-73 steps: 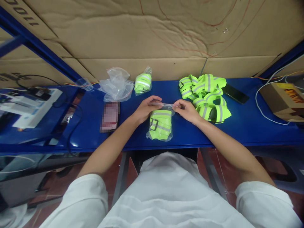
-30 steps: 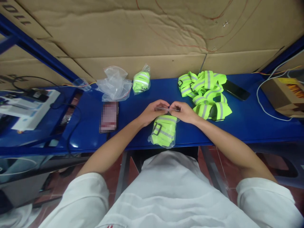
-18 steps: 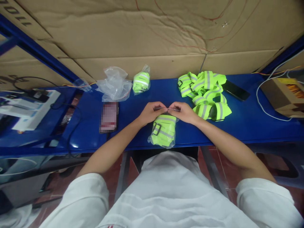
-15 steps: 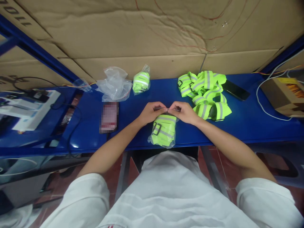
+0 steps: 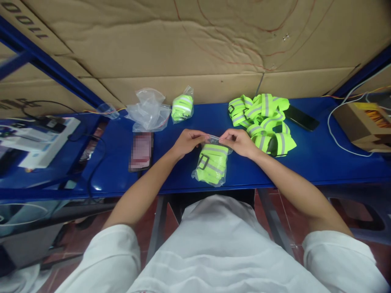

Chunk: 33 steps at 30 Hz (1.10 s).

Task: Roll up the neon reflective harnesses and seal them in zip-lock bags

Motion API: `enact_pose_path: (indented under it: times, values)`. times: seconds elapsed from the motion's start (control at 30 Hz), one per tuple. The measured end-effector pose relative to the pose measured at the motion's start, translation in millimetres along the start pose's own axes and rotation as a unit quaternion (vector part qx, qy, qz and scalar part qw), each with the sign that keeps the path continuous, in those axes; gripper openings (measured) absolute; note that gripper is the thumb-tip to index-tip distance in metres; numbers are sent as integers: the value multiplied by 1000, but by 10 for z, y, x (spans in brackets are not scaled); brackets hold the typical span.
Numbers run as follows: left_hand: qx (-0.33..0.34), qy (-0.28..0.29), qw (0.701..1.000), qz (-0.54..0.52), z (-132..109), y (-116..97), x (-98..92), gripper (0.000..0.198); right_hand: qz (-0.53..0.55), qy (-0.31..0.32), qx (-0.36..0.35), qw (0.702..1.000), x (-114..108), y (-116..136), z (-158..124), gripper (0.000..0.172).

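Fingers of the left hand clamp one end of the top edge of a clear bag; the right hand pinches the other end, the two slightly apart. From where I stand, a folded yellow-green strap sits inside, below the grip on the person's side, its black buckle showing. Beyond the left hand are a bagged strap and loose bags; past the right hand, heaped straps beside a dark phone. All rest on the blue table.
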State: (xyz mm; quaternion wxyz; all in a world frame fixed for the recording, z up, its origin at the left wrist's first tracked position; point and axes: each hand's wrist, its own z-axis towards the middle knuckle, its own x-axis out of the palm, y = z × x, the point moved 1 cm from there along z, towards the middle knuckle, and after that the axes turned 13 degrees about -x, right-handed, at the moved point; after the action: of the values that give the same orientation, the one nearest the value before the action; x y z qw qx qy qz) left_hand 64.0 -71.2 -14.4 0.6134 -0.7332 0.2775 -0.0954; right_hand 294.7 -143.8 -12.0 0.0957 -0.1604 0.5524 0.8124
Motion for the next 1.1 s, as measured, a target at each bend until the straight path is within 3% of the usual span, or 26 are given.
enact_pose_path:
  times: [0.33,0.6,1.0,1.1]
  values:
    - [18,47,999,-7,-12,-38,-37,56,-2,-11,-2,1000,-24,-5,3,38]
    - [51,-5,998,32,22,13,24,50,-10,-10,-2,1000,-5,-43,8,41]
    - [68,-17,997,-10,-74,-42,92,45,-6,6,-32,999,10,23,-6,45]
    - [38,6,998,-41,-80,-48,95,42,1,1,-32,1000,4,27,-7,45]
